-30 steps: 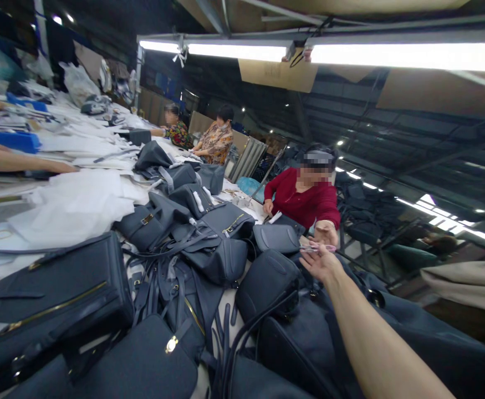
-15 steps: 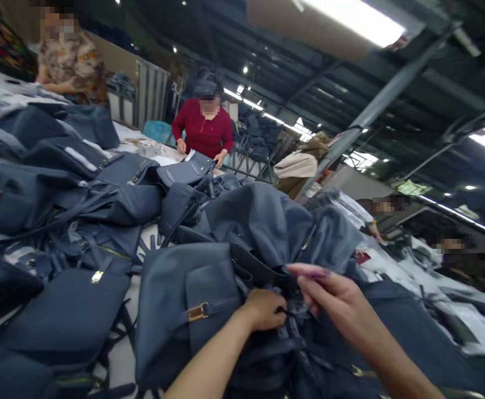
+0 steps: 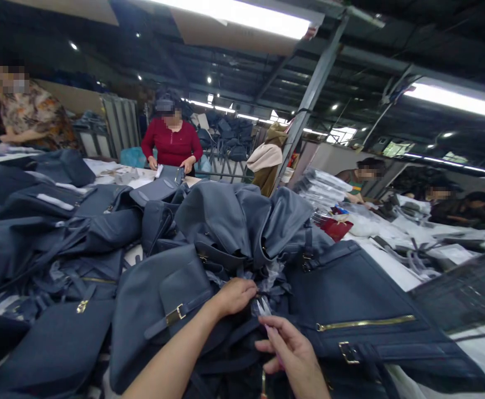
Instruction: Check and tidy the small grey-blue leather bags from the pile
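Grey leather backpack [image 3: 159, 302] lies under your hands, your left hand [image 3: 236, 296] pinching a dark strap [image 3: 259, 293] at its edge, your right hand [image 3: 292, 350] gripping pink-handled snips [image 3: 263, 308] just beside, with more bags [image 3: 51, 216] heaped across the table [image 3: 392, 266].

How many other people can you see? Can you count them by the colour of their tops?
Person in a floral top: 1
Person in a red top: 1
Person in a green top: 1
Person in a dark top: 1
Total: 4
Something further right may be one more person, but it is too dark to tell.
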`<state>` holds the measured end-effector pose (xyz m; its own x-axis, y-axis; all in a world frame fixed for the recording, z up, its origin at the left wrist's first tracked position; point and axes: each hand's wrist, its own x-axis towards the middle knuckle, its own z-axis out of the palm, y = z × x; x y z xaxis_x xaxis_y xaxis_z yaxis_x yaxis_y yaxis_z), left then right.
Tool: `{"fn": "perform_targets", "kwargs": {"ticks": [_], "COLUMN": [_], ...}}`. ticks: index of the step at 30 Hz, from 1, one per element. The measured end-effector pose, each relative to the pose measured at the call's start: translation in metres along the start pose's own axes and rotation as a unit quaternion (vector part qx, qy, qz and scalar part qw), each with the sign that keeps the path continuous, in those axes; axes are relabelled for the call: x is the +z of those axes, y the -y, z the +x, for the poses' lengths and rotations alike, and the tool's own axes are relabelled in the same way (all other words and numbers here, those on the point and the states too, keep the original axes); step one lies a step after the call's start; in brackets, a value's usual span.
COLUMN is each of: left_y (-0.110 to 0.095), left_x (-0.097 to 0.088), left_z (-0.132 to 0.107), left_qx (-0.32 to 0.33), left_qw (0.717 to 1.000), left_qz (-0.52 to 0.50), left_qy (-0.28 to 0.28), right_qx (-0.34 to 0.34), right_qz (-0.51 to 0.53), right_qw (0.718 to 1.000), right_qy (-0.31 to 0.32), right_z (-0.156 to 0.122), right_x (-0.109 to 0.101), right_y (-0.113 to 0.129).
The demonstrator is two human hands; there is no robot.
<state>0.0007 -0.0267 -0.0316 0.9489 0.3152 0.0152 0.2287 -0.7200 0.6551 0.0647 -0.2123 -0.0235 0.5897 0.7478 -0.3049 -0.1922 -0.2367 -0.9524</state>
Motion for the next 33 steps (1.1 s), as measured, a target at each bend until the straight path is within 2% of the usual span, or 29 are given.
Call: {"fn": "perform_targets", "kwargs": {"ticks": [2, 5, 8, 11, 13, 18, 29, 31, 33], "left_y": [0.001, 0.001, 0.001, 0.002, 0.003, 0.004, 0.004, 0.003, 0.002], "left_x": [0.001, 0.004, 0.007, 0.008, 0.01, 0.015, 0.016, 0.016, 0.016], "left_z": [0.0, -0.001, -0.003, -0.003, -0.002, -0.003, -0.007, -0.007, -0.008], "left_qx": [0.001, -0.003, -0.003, -0.002, 0.0, 0.002, 0.008, 0.008, 0.009], "left_qw": [1.0, 1.0, 0.999, 0.999, 0.998, 0.997, 0.995, 0.994, 0.993], "left_qz": [-0.006, -0.016, -0.026, -0.034, -0.038, -0.043, -0.065, -0.071, -0.078], "left_qy": [-0.005, -0.021, -0.031, -0.036, -0.042, -0.063, -0.079, -0.082, -0.084], "right_qx": [-0.054, -0.105, -0.128, -0.128, -0.124, -0.116, -0.219, -0.225, -0.208], "right_qz": [-0.078, -0.219, -0.336, -0.402, -0.417, -0.398, -0.428, -0.418, -0.395], "right_qw": [0.995, 0.966, 0.931, 0.905, 0.899, 0.909, 0.874, 0.876, 0.89], "right_qy": [-0.042, -0.084, -0.07, -0.056, -0.05, -0.051, -0.072, -0.085, -0.094], "right_z": [0.012, 0.023, 0.029, 0.031, 0.03, 0.028, 0.041, 0.042, 0.043], "right_x": [0.001, 0.001, 0.001, 0.002, 0.004, 0.01, 0.012, 0.013, 0.013], "right_y": [-0.005, -0.004, 0.003, 0.008, 0.009, 0.007, -0.002, -0.005, -0.006]}}
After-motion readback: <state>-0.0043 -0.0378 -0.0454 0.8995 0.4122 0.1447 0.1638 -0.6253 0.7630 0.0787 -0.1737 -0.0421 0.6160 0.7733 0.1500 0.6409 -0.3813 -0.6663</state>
